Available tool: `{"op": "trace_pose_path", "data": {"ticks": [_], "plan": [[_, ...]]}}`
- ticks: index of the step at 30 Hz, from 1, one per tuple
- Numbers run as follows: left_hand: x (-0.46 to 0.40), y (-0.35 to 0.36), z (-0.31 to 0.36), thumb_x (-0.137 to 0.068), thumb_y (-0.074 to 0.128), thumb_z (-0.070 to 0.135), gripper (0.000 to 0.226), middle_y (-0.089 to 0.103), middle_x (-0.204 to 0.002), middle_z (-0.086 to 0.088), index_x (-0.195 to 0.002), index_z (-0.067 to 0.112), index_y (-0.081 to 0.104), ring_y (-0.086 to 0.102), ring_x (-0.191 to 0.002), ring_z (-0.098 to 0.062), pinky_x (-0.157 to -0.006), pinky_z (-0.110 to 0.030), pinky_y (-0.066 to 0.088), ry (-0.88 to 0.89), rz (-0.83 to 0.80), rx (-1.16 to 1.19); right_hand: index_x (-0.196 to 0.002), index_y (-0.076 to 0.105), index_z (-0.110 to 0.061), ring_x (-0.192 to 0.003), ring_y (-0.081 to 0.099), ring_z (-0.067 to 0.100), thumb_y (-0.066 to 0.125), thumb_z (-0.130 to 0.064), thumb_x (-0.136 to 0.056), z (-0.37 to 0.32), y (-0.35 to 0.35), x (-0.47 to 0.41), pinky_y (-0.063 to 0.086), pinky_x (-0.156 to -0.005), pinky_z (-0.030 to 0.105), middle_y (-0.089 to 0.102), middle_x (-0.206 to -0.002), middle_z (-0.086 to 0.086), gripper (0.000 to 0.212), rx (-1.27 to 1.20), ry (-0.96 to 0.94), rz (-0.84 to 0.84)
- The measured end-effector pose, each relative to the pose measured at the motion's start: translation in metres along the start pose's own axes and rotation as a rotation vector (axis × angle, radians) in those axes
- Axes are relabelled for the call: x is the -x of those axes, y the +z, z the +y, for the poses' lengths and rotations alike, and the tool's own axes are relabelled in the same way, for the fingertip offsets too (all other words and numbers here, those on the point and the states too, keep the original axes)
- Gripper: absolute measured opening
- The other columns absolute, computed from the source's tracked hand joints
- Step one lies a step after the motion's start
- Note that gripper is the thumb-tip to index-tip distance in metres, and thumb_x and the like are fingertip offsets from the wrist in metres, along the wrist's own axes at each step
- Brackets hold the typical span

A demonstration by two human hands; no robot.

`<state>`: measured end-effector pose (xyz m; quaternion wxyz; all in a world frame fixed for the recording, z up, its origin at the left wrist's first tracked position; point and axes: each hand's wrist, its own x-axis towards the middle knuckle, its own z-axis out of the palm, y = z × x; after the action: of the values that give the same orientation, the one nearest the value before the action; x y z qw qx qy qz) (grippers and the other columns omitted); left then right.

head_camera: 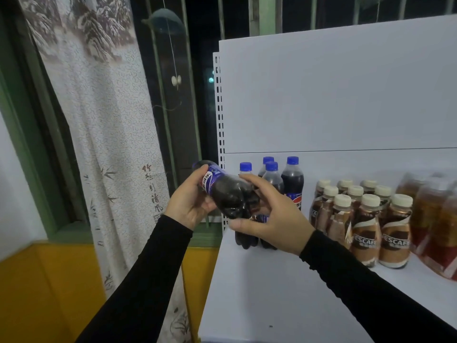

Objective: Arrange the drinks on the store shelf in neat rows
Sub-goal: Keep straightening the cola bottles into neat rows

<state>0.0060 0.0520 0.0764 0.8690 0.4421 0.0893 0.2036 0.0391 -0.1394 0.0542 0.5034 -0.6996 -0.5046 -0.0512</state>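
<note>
The left hand [188, 204] is gripping a dark plastic cola bottle [227, 194] tilted sideways at the white metal shelf's [259, 293] left edge; the right hand [274, 219] is cupping its base. Swinging it upright risks toppling the standing blue-capped cola bottles [292, 179] just behind.

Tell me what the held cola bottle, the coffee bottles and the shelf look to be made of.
Cola bottle: clear glossy plastic, probably; dark liquid shows through, and the base is lobed and moulded.
Coffee bottles: likely plastic too, wrapped in printed brown sleeves, with matte cream caps.
Shelf: seemingly painted sheet metal, smooth white, with a slotted upright at its left edge.
</note>
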Motion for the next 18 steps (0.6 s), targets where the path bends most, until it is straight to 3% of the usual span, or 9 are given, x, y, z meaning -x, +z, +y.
{"op": "trace_pose_path", "data": {"ticks": [3, 6, 9, 11, 13, 16, 18], "plan": [[-0.002, 0.001, -0.003, -0.083, 0.074, 0.02, 0.058, 0.073, -0.096, -0.015, -0.135, 0.005, 0.054, 0.075, -0.075, -0.021, -0.059, -0.036, 0.059, 0.082, -0.007, -0.051, -0.125, 0.041, -0.053, -0.102, 0.068, 0.014, 0.07, -0.051, -0.078, 0.011, -0.003, 0.005, 0.058, -0.085, 0.027, 0.064, -0.115, -0.014, 0.056, -0.143, 0.073, -0.015], [0.003, 0.008, -0.01, -0.079, 0.076, 0.015, 0.065, 0.075, -0.103, -0.009, -0.138, 0.021, 0.049, 0.075, -0.08, -0.021, -0.061, -0.038, 0.058, 0.208, -0.071, -0.174, -0.13, 0.041, -0.043, -0.1, 0.068, 0.005, 0.064, -0.065, -0.081, 0.019, -0.008, 0.008, 0.056, -0.091, 0.03, 0.069, -0.11, -0.006, 0.059, -0.164, 0.153, -0.025], [0.011, 0.017, -0.021, -0.078, 0.077, 0.011, 0.073, 0.074, -0.109, -0.009, -0.14, 0.031, 0.043, 0.074, -0.091, -0.028, -0.069, -0.044, 0.059, 0.291, -0.203, -0.36, -0.12, 0.045, -0.044, -0.1, 0.065, -0.004, 0.065, -0.052, -0.077, 0.023, -0.014, 0.008, 0.054, -0.084, 0.018, 0.067, -0.109, -0.018, 0.048, -0.13, 0.21, -0.054], [0.014, 0.022, -0.028, -0.081, 0.077, 0.008, 0.077, 0.069, -0.12, -0.013, -0.143, 0.035, 0.04, 0.071, -0.103, -0.033, -0.08, -0.048, 0.059, 0.323, -0.267, -0.45, -0.113, 0.051, -0.039, -0.096, 0.066, -0.007, 0.073, -0.032, -0.081, 0.028, -0.018, 0.01, 0.051, -0.076, 0.01, 0.069, -0.101, -0.022, 0.039, -0.142, 0.23, -0.042], [0.016, 0.025, -0.033, -0.083, 0.076, 0.004, 0.078, 0.067, -0.124, -0.009, -0.142, 0.038, 0.04, 0.069, -0.109, -0.03, -0.087, -0.049, 0.058, 0.352, -0.307, -0.508, -0.11, 0.052, -0.039, -0.094, 0.066, -0.007, 0.077, -0.02, -0.081, 0.034, -0.021, 0.015, 0.05, -0.073, 0.008, 0.07, -0.094, -0.026, 0.042, -0.142, 0.24, -0.011], [0.021, 0.032, -0.039, -0.083, 0.075, 0.01, 0.068, 0.068, -0.121, -0.002, -0.134, 0.043, 0.044, 0.069, -0.11, -0.022, -0.095, -0.047, 0.057, 0.37, -0.359, -0.581, -0.116, 0.049, -0.042, -0.098, 0.066, -0.004, 0.082, -0.027, -0.074, 0.048, -0.02, 0.027, 0.054, -0.08, 0.014, 0.07, -0.102, -0.023, 0.055, -0.065, 0.264, 0.07], [0.024, 0.033, -0.041, -0.082, 0.077, 0.019, 0.066, 0.068, -0.123, -0.004, -0.138, 0.033, 0.046, 0.068, -0.112, -0.021, -0.099, -0.048, 0.054, 0.398, -0.37, -0.654, -0.121, 0.047, -0.041, -0.099, 0.065, -0.004, 0.084, -0.029, -0.071, 0.057, -0.016, 0.034, 0.054, -0.082, 0.015, 0.069, -0.106, -0.019, 0.063, -0.014, 0.271, 0.123]]}}
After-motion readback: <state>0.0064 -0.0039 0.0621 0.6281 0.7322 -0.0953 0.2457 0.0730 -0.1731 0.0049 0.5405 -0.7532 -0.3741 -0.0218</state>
